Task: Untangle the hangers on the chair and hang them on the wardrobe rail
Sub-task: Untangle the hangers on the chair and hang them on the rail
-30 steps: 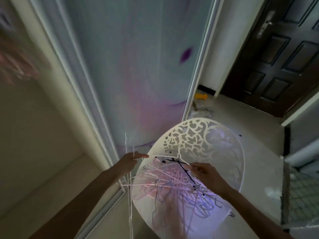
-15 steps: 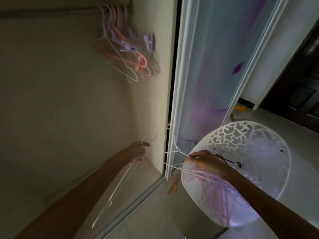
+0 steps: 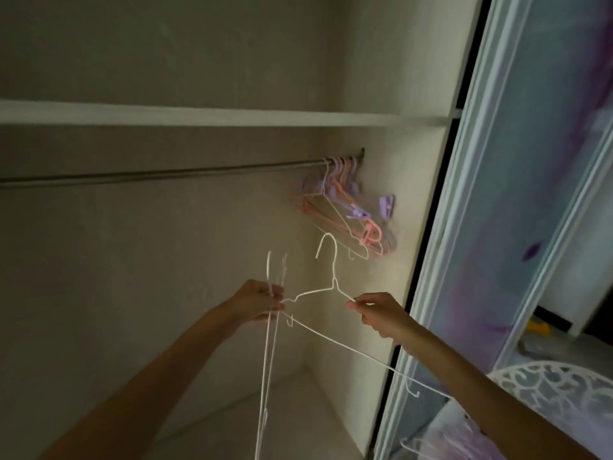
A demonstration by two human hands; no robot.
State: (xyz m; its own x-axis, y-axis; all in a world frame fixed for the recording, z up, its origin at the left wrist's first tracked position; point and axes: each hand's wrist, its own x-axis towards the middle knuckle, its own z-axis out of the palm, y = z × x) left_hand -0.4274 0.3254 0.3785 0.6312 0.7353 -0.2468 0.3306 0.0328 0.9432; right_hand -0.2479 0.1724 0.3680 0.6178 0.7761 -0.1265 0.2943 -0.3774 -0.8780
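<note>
I hold a white wire hanger (image 3: 332,277) up inside the wardrobe, hook pointing up. My right hand (image 3: 381,313) pinches its right shoulder. My left hand (image 3: 257,305) grips its left end together with two more thin white hangers (image 3: 270,353) that hang edge-on, straight down. The dark wardrobe rail (image 3: 166,175) runs across above my hands. At its right end several pink, purple and white hangers (image 3: 345,210) hang bunched against the side wall. The white lattice chair (image 3: 557,390) shows at the lower right, with more hangers (image 3: 441,446) on it.
A shelf (image 3: 199,117) spans the wardrobe above the rail. The sliding door frame (image 3: 441,260) with a purple-patterned panel stands to the right of my right arm. A yellow object (image 3: 539,327) lies on the floor beyond it.
My view swung up from the chair into the wardrobe. Both hands rose with the white hangers, and my right hand lifted one hanger clear of the chair and brought it beside my left.
</note>
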